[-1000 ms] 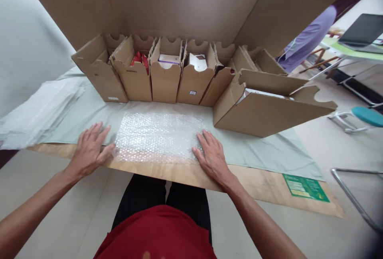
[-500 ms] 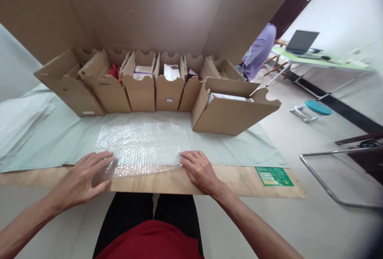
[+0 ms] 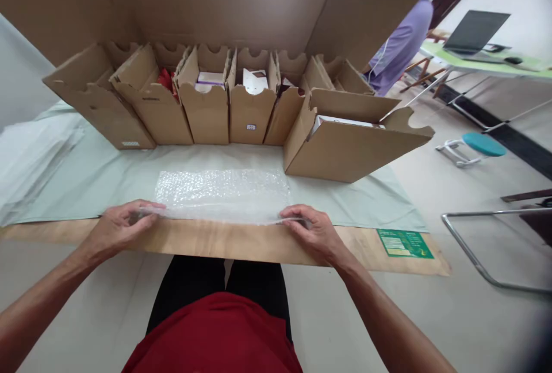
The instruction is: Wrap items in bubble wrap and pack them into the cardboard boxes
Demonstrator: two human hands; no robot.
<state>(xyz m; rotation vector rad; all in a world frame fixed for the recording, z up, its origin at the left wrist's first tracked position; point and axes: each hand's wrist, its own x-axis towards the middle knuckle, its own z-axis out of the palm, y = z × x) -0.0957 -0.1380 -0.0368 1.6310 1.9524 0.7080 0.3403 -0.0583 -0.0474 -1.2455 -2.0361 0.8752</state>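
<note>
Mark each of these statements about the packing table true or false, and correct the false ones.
1. Both hands grip the near edge of the bubble wrap. True: the left hand and the right hand each pinch a near corner.
2. The bubble wrap lies on bare wood. False: most of it lies on a pale green cloth; only its near edge reaches the wooden table.
3. A row of open cardboard boxes stands behind the bubble wrap. True.
4. The green sticker is by the left hand. False: it is on the table's right end, beyond the right hand.
5. The laptop sits on the same table. False: it is on a separate table at the far right.
</note>
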